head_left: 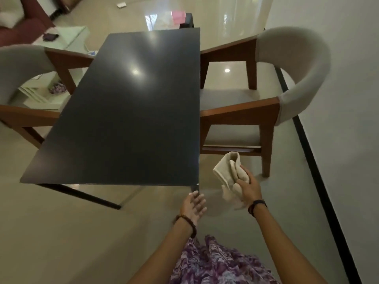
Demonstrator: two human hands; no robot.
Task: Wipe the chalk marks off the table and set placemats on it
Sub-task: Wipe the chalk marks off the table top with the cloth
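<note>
At far left a chair (30, 64) with a grey padded curved back and brown wooden frame stands beside the worktop (131, 111), its seat hidden under the top. The worktop is a dark, smooth, glossy rectangle whose long axis runs away from the person toward the far end of the room; ceiling lights reflect on it, and no chalk marks can be made out on its surface. Below its near right corner the left hand (193, 208) hangs with fingers straight and loosely spread, holding nothing, the fingertips overlapping the dark table leg. Just right of that corner, off the worktop, the right hand (249, 187) grips a crumpled beige cloth (227, 177), its fingers curled round it; the soft folds point up and away. Farther right stands a matching chair (266, 95), near the white wall.
</note>
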